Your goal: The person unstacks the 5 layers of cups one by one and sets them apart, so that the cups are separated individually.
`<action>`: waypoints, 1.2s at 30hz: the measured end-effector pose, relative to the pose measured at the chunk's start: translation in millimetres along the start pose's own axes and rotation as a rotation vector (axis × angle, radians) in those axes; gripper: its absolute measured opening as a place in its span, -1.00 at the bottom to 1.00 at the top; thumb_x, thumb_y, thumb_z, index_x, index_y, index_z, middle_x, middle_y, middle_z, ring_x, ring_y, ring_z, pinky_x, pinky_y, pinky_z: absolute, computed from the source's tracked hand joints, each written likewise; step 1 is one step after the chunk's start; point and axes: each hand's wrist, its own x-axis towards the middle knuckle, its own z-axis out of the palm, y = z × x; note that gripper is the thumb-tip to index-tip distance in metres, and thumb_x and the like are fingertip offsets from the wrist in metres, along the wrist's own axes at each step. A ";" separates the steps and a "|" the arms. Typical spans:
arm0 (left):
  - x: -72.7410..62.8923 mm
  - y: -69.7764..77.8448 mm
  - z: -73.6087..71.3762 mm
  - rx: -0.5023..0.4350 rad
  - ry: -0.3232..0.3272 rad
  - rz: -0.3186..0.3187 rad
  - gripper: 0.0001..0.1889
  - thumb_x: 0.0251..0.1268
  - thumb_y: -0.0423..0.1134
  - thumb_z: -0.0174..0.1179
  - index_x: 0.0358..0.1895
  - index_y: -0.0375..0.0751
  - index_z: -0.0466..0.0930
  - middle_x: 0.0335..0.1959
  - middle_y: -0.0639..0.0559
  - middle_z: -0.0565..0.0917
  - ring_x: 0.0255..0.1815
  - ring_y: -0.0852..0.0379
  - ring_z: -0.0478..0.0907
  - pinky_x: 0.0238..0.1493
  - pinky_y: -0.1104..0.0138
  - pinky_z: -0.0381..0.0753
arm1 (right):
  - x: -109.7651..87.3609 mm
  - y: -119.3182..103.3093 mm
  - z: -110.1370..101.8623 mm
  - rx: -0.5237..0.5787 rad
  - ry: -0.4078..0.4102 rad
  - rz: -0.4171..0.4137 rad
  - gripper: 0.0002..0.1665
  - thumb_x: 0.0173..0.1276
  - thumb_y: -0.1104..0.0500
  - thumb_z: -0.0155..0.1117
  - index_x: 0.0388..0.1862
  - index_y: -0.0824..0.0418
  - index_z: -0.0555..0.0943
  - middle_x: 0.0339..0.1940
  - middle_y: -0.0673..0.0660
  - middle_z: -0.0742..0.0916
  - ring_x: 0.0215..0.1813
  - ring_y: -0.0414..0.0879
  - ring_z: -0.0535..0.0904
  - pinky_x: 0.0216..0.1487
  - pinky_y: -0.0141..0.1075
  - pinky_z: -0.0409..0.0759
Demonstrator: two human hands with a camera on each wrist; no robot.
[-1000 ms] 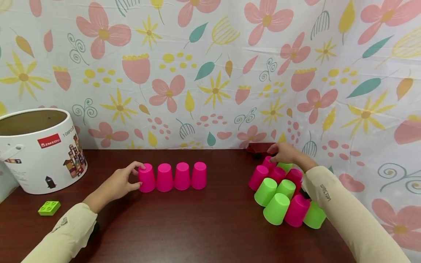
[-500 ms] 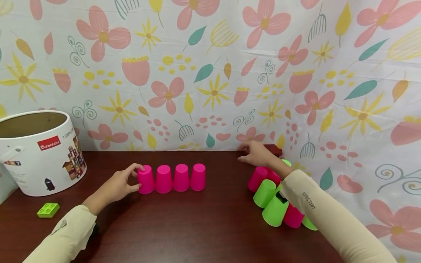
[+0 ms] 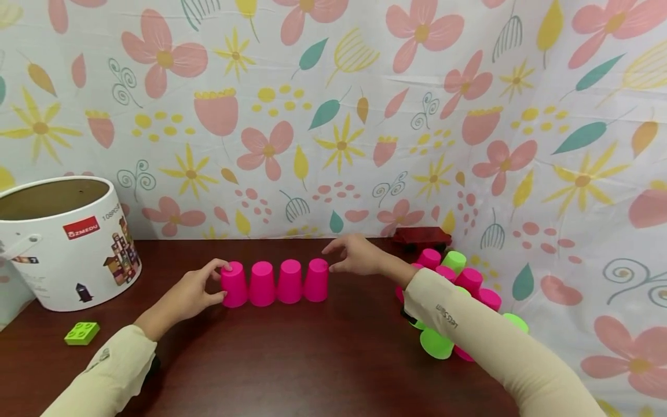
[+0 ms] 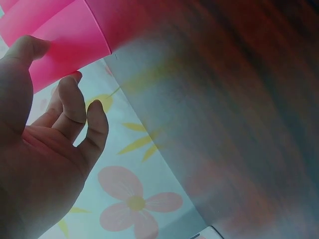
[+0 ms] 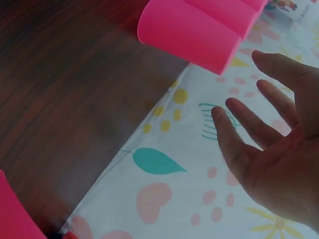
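Four-sided floral cloth aside, a row of several upside-down pink cups stands on the dark table. My left hand (image 3: 190, 292) is at the leftmost pink cup (image 3: 234, 285), thumb on its near side and fingertips by its far upper side; the left wrist view shows the thumb (image 4: 32, 47) against the pink wall. My right hand (image 3: 356, 255) holds nothing and is at the rightmost pink cup (image 3: 316, 281), fingers spread and pointing toward it. In the right wrist view a gap shows between the fingers (image 5: 239, 117) and that cup (image 5: 187, 37).
A cluster of pink and green cups (image 3: 436, 343) stands at the right, partly hidden by the right sleeve. Behind it is a dark red toy vehicle (image 3: 422, 236). A white bucket (image 3: 68, 249) and a green toy brick (image 3: 81, 333) are at the left.
My right hand has moved left from above the cup cluster, past the red toy, to the right end of the pink row. My left hand has stayed at the leftmost cup.
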 end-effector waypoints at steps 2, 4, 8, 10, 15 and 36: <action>0.2 0.6 0.2 0.001 0.005 0.004 -0.44 0.09 -0.43 0.43 0.11 -0.07 0.35 -0.28 -0.03 0.65 -0.54 0.16 0.41 -0.45 0.32 0.41 | 3.9 -0.2 3.7 0.011 -0.020 -0.005 -0.56 0.23 0.21 0.47 0.11 0.21 0.68 0.08 0.09 0.72 -0.04 0.07 0.67 -0.07 -0.22 0.62; 0.3 0.3 0.8 0.003 0.008 0.008 -0.44 0.09 -0.43 0.43 0.11 -0.07 0.35 -0.28 -0.04 0.65 -0.54 0.17 0.41 -0.45 0.32 0.41 | 6.8 -0.4 7.6 0.022 -0.034 -0.001 -0.56 0.22 0.21 0.47 0.11 0.19 0.69 0.05 0.07 0.74 -0.10 0.03 0.67 -0.13 -0.25 0.62; -0.4 -0.8 2.1 0.010 0.000 0.018 -0.45 0.10 -0.43 0.41 0.11 -0.07 0.34 -0.27 -0.07 0.66 -0.59 0.19 0.40 -0.48 0.34 0.40 | 10.7 -3.3 16.4 -0.026 -0.024 0.069 -0.58 0.19 0.14 0.51 0.07 0.08 0.72 -0.04 -0.03 0.75 -0.23 -0.09 0.65 -0.28 -0.29 0.58; -1.3 -1.2 2.5 0.013 -0.002 0.017 -0.45 0.11 -0.42 0.41 0.12 -0.06 0.34 -0.27 -0.07 0.67 -0.60 0.19 0.40 -0.49 0.34 0.40 | 12.5 -5.3 20.5 -0.066 -0.014 0.117 -0.59 0.19 0.08 0.52 0.05 0.02 0.73 -0.05 -0.06 0.75 -0.21 -0.13 0.63 -0.32 -0.28 0.56; -3.0 -2.3 2.9 0.006 -0.001 0.008 -0.44 0.11 -0.42 0.42 0.12 -0.06 0.35 -0.26 -0.05 0.68 -0.56 0.18 0.42 -0.47 0.33 0.41 | 17.8 -7.5 30.1 -0.114 0.002 0.196 -0.59 0.16 -0.02 0.53 0.02 -0.07 0.75 -0.05 -0.08 0.75 -0.22 -0.18 0.60 -0.37 -0.27 0.54; 0.3 -3.9 2.4 0.001 0.007 0.020 -0.44 0.10 -0.43 0.42 0.13 -0.06 0.35 -0.27 -0.05 0.67 -0.59 0.19 0.41 -0.47 0.33 0.41 | -6.3 17.6 1.5 0.075 0.101 0.052 -0.67 0.14 0.18 0.55 -0.09 0.22 0.76 -0.34 0.04 0.74 -0.51 -0.10 0.50 -0.44 -0.33 0.50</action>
